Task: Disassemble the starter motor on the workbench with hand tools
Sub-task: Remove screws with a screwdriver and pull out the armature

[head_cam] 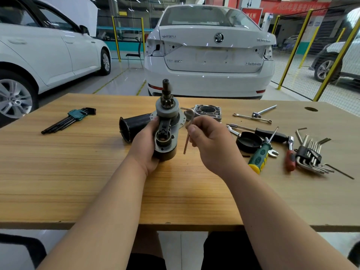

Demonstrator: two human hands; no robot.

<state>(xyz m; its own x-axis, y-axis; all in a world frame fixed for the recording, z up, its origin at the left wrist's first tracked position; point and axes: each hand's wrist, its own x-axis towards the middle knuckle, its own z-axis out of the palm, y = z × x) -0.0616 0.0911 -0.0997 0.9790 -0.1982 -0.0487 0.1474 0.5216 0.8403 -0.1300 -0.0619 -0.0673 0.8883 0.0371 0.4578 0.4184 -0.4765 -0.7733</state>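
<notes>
Above the wooden counter (78, 172), the starter motor (167, 112) stands upright in the grip of the left hand (144, 147), whose fingers are hidden behind it. Just beside it, the right hand (214, 145) pinches a hex key (191, 117), fingertips mostly out of sight.

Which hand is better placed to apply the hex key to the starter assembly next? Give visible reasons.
Right, probably. The right hand pinches the hex key just beside the starter assembly, while the left hand grips that assembly upright and is busy steadying it.
</notes>
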